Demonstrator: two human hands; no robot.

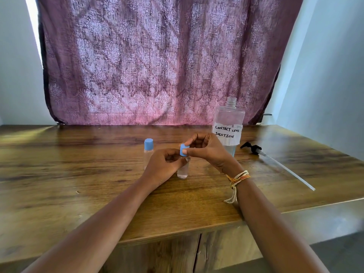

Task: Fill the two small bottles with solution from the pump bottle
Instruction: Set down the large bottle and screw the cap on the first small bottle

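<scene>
Late stage, by appearance | pump bottle at 1 o'clock on tabletop, neck open | pump head with tube lying at 2 o'clock | capped small bottle at 11 o'clock, fill unclear | second small bottle centre, held by left hand, liquid inside | right hand pinching blue cap at its neck; cap going on or off: cannot tell.
</scene>
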